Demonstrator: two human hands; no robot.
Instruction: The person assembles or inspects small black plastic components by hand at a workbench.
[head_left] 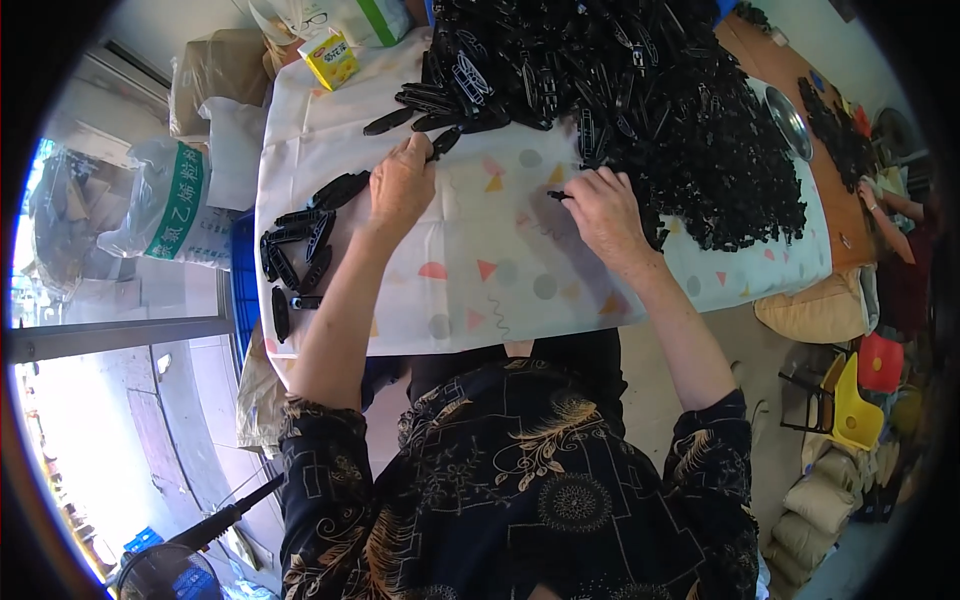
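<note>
My left hand (403, 188) is closed, its fingertips at the end of a long, oval black plastic part (446, 143) near the edge of the heap. Between the thumb and fingers of my right hand (607, 212) is a small black plastic piece (557, 196), held above the white patterned tablecloth (480, 235). Beyond both hands rises a big heap of long black plastic parts (540, 70). Many smaller black pieces (735, 165) spread over the right side of the table. Several oval parts (290, 230) lie beside my left forearm.
A yellow box (330, 60) stands at the table's far left. A round metal dish (788, 122) sits by the small pieces. Plastic sacks (165, 205) are piled on the left. At far right another person's arm (888, 222) reaches to more black parts; a yellow chair (855, 410) stands below.
</note>
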